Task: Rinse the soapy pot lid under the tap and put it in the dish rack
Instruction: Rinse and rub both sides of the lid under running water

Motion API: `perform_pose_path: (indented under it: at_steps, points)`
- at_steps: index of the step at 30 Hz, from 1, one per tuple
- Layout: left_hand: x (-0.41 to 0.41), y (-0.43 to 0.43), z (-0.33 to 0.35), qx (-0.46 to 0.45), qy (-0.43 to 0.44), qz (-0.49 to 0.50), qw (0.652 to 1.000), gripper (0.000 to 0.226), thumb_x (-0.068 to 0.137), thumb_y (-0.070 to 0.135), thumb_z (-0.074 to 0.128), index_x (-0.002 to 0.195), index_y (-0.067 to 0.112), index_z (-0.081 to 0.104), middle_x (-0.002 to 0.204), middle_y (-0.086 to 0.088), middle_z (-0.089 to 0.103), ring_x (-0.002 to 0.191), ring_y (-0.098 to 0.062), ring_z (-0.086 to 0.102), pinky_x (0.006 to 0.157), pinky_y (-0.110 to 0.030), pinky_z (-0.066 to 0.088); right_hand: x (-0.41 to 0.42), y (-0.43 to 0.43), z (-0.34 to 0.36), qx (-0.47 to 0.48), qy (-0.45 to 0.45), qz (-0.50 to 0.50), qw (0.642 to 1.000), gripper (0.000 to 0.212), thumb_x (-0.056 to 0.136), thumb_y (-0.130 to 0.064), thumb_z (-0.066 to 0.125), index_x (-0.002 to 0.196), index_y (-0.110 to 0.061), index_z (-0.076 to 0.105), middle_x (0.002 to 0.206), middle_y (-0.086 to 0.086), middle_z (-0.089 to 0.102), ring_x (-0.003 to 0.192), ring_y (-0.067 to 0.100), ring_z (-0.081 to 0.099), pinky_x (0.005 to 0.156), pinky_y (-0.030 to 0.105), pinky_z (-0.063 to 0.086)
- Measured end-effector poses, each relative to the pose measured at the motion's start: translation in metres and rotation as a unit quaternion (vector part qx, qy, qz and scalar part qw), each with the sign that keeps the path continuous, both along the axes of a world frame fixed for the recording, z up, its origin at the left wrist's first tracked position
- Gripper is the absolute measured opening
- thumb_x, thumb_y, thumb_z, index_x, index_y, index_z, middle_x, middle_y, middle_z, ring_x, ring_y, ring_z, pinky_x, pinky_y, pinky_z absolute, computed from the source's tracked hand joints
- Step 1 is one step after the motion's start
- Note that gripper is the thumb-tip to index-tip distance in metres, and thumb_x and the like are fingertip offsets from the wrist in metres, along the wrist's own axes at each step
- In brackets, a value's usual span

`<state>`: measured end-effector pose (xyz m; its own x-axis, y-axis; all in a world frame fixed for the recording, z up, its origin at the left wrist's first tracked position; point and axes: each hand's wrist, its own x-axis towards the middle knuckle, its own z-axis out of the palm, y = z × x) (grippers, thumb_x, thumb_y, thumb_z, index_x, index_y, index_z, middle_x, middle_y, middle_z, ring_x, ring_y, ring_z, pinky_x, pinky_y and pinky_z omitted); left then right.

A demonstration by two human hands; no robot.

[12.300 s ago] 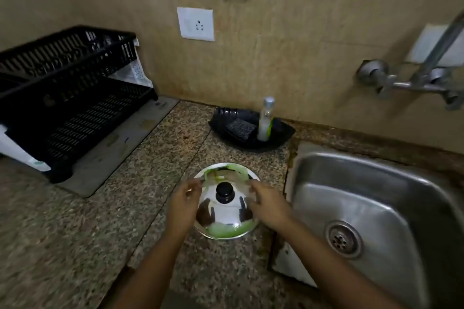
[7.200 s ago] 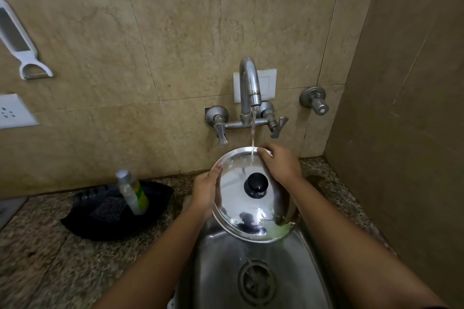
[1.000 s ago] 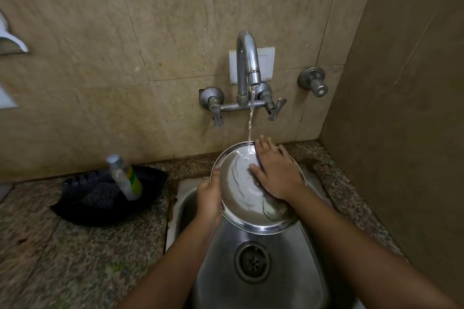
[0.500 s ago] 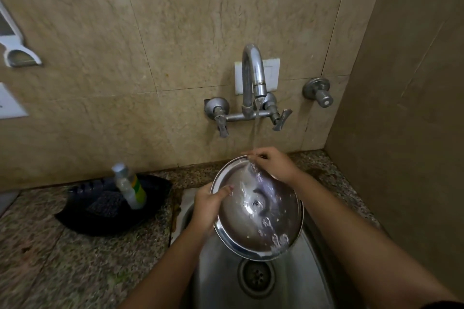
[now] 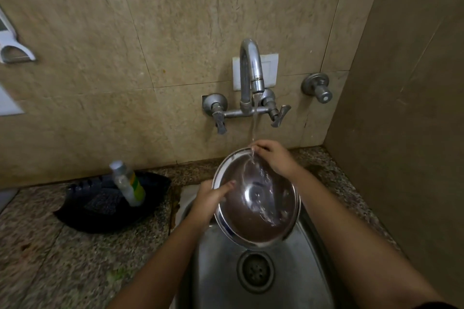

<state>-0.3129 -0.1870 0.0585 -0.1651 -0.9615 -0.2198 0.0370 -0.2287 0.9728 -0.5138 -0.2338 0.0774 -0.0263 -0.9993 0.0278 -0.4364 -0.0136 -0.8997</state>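
A round steel pot lid (image 5: 256, 206) is held tilted over the steel sink (image 5: 308, 266), its hollow underside facing me. Water runs from the wall tap (image 5: 251, 70) onto the lid's upper rim and streams down the inside. My left hand (image 5: 209, 199) grips the lid's left rim, thumb on the inner face. At the top rim, right where the stream lands, my right hand (image 5: 273, 158) holds the lid. The knob is hidden behind the lid. The dish rack is out of view.
A black tray (image 5: 82, 211) with a scrub pad and a clear soap bottle (image 5: 128, 183) sits on the granite counter (image 5: 50, 258) left of the sink. The drain (image 5: 255, 271) lies below the lid. A side wall (image 5: 401, 108) stands close on the right.
A second ago my right palm rubbed the lid's inner face; it has moved up to the top rim. Both hands keep the lid under the stream, tilted more toward me.
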Motion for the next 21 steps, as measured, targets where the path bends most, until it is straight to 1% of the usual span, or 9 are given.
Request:
perform_pose_path:
  at_steps: [2,4,5,8,11,13,15,17,21]
  points:
    - [-0.005,-0.007,0.005,-0.018,-0.026,-0.035,0.999,0.018,0.083,0.009,0.069,0.098,0.001,0.072,0.094,-0.02,0.074,0.086,-0.033,0.071,0.069,-0.032,0.057,0.019,-0.001,0.004,0.0,0.059,0.078,0.995,0.017,0.094,-0.025,0.058,0.103,-0.019,0.072,0.1,-0.004,0.07,0.096,0.016,0.064,0.09,0.033,0.046]
    - [-0.007,-0.009,0.008,-0.028,-0.01,-0.017,0.999,0.012,0.083,0.009,0.069,0.092,0.002,0.072,0.091,-0.019,0.073,0.082,-0.032,0.069,0.073,-0.034,0.054,0.032,-0.001,0.007,-0.019,0.114,0.13,0.985,0.017,0.091,-0.027,0.062,0.1,-0.017,0.073,0.098,0.0,0.073,0.093,0.019,0.066,0.085,0.034,0.048]
    - [-0.007,-0.009,0.008,-0.031,0.0,-0.011,0.999,0.01,0.083,0.01,0.069,0.09,0.003,0.073,0.089,-0.017,0.074,0.079,-0.03,0.069,0.072,-0.033,0.054,0.032,0.0,0.01,-0.026,0.104,0.129,0.986,0.016,0.088,-0.029,0.066,0.095,-0.018,0.074,0.092,-0.001,0.074,0.088,0.019,0.067,0.082,0.034,0.05]
    - [-0.003,-0.004,0.006,-0.028,0.019,0.014,0.999,0.01,0.083,0.013,0.07,0.089,0.006,0.074,0.078,-0.007,0.077,0.069,-0.02,0.072,0.062,-0.027,0.057,0.008,0.001,0.016,-0.015,-0.015,0.059,0.998,0.011,0.083,-0.018,0.071,0.088,-0.009,0.074,0.078,-0.005,0.071,0.075,0.011,0.065,0.072,0.024,0.053]
    - [0.002,-0.004,0.004,0.002,0.024,0.007,1.0,0.011,0.084,0.013,0.069,0.093,0.008,0.072,0.072,0.0,0.076,0.063,-0.013,0.072,0.055,-0.022,0.056,-0.005,0.006,0.013,-0.007,-0.063,0.007,0.998,0.005,0.086,-0.017,0.068,0.086,-0.017,0.072,0.086,0.003,0.072,0.081,0.018,0.066,0.076,0.035,0.054]
    - [0.003,-0.009,0.007,0.008,-0.001,-0.043,0.999,0.009,0.083,0.011,0.07,0.091,0.01,0.072,0.073,0.0,0.075,0.064,-0.013,0.072,0.056,-0.021,0.055,0.01,0.007,0.012,-0.01,-0.011,0.051,0.999,0.007,0.088,-0.023,0.066,0.089,-0.024,0.072,0.092,0.005,0.073,0.087,0.025,0.067,0.082,0.044,0.053]
    - [-0.001,-0.011,0.011,-0.014,-0.015,-0.071,0.997,0.006,0.083,0.008,0.069,0.087,0.011,0.072,0.072,-0.001,0.075,0.065,-0.015,0.071,0.058,-0.02,0.055,0.03,0.008,0.012,-0.02,0.086,0.132,0.987,0.011,0.088,-0.027,0.065,0.095,-0.024,0.074,0.096,0.001,0.073,0.091,0.02,0.067,0.083,0.039,0.051]
    - [-0.005,-0.01,0.01,-0.035,-0.021,-0.055,0.998,0.005,0.083,0.006,0.069,0.085,0.009,0.073,0.07,-0.001,0.074,0.064,-0.016,0.069,0.056,-0.019,0.053,0.034,0.008,0.012,-0.036,0.115,0.158,0.98,0.014,0.087,-0.03,0.066,0.097,-0.023,0.074,0.096,-0.004,0.073,0.092,0.012,0.066,0.084,0.031,0.049]
    - [0.002,-0.006,0.004,-0.011,0.024,0.015,1.0,0.01,0.083,0.011,0.069,0.09,0.005,0.073,0.077,-0.008,0.075,0.066,-0.02,0.07,0.058,-0.026,0.057,0.002,0.006,0.0,-0.009,-0.046,-0.006,0.999,0.009,0.088,-0.025,0.066,0.083,-0.028,0.072,0.082,-0.007,0.071,0.082,0.012,0.065,0.085,0.038,0.049]
